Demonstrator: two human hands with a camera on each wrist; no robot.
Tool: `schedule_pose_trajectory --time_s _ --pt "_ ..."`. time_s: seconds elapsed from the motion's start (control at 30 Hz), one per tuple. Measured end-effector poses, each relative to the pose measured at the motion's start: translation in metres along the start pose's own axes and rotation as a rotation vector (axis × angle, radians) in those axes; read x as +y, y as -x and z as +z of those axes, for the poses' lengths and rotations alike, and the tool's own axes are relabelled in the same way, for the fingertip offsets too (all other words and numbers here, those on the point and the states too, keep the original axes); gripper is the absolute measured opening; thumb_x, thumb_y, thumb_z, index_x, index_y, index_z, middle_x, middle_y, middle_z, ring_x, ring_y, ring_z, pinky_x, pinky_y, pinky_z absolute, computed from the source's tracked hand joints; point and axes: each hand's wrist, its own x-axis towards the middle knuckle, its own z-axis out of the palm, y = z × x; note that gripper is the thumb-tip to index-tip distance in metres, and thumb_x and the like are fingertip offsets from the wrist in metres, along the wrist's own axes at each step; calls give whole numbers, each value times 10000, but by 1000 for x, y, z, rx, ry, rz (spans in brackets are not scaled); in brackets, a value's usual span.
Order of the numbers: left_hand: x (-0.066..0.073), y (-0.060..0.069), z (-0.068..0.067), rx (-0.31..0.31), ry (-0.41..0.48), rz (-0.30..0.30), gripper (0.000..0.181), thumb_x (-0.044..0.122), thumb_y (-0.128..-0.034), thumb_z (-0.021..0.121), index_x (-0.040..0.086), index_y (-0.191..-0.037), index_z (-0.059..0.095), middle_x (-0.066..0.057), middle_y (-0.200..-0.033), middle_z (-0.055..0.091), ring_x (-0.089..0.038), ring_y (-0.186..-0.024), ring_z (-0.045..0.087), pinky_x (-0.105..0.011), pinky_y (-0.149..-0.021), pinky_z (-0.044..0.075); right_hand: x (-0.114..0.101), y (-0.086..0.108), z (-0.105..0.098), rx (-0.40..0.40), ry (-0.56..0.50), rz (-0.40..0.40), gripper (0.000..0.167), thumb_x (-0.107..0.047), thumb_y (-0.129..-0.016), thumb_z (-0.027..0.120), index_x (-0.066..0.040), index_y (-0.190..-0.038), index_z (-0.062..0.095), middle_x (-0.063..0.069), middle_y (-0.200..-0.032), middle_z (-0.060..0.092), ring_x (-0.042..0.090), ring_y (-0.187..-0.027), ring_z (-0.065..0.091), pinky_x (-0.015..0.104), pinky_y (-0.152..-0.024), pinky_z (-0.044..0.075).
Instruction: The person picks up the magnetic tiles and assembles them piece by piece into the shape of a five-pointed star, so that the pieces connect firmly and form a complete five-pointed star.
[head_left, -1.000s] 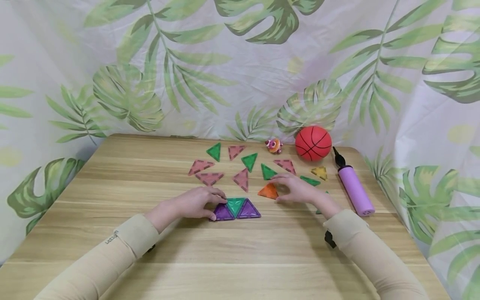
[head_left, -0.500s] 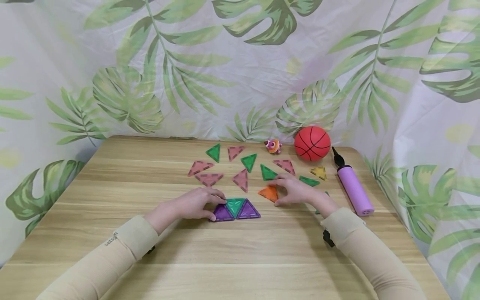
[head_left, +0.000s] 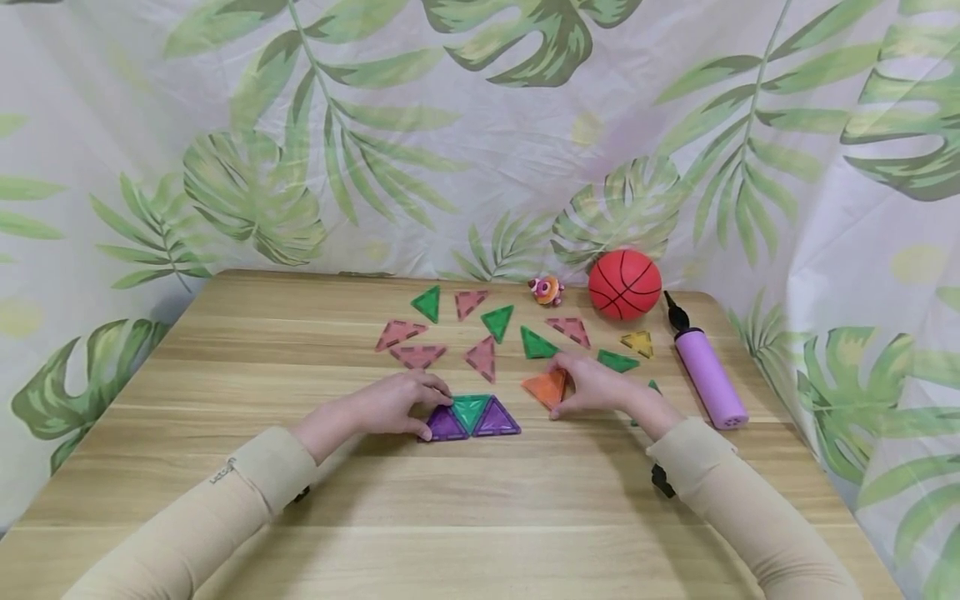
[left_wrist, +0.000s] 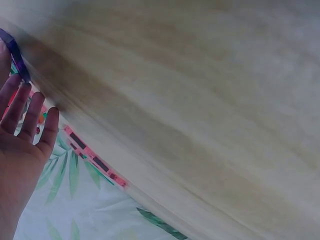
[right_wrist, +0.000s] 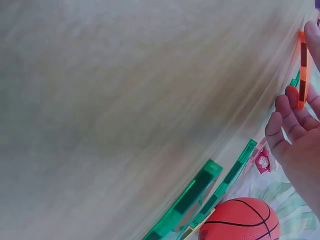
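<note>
Three translucent triangle magnetic tiles lie edge to edge in a row in the head view: a purple tile at the left, a green tile (head_left: 471,410) in the middle and another purple tile (head_left: 497,419) at the right. My left hand (head_left: 393,404) holds the left purple tile (head_left: 447,427) between thumb and forefinger, its other fingers spread in the left wrist view. To the right of the row, my right hand (head_left: 592,385) pinches an orange triangle tile (head_left: 546,388) by its edges. The orange tile is apart from the row, and looks slightly tilted.
Pink tiles (head_left: 418,357) and green tiles (head_left: 498,322) lie scattered behind the hands. At the back right are a yellow tile (head_left: 637,343), a small toy figure (head_left: 546,291) and a red ball (head_left: 625,285). A purple hand pump (head_left: 711,379) lies at the right edge.
My right hand has gripped the orange tile, turned it and shifted it slightly rightward and nearer to me. The left hand and the row have stayed in place.
</note>
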Motion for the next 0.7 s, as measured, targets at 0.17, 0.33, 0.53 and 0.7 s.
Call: schedule_pose_trajectory --time_s 0.17,0.33,0.53,0.7 --pt "-1 -3 -3 -15 19 -9 518 280 -747 789 50 -1191 650 -100 -1265 574 -287 -1189 519 -441 -1017 405 4 4 -3 -9 -97 -2 564 -347 -707 828 -112 -1147 564 -20 -942 587 117 -777 513 268 -663 454" --pt "-6 -9 -5 -29 59 -21 489 256 -762 782 48 -1185 653 -98 -1255 579 -280 -1185 522 -435 -1021 402 11 8 -6 -6 -174 -29 414 -218 -795 767 -112 -1152 589 -9 -864 601 114 -740 528 242 -649 456" --pt "-18 -13 -4 7 132 10 410 167 -776 761 58 -1161 668 -87 -1183 608 -330 -1225 481 -478 -1047 357 12 14 -8 -13 -257 -17 328 -175 -862 694 -134 -1176 610 5 -991 653 129 -812 584 276 -726 496" --pt "-25 -14 -4 31 147 18 399 170 -754 776 88 -1134 689 -72 -1120 594 -432 -1334 326 -524 -1071 301 5 22 -11 32 -324 -2 299 -145 -861 685 -87 -1152 651 74 -1102 673 162 -883 630 267 -769 508"
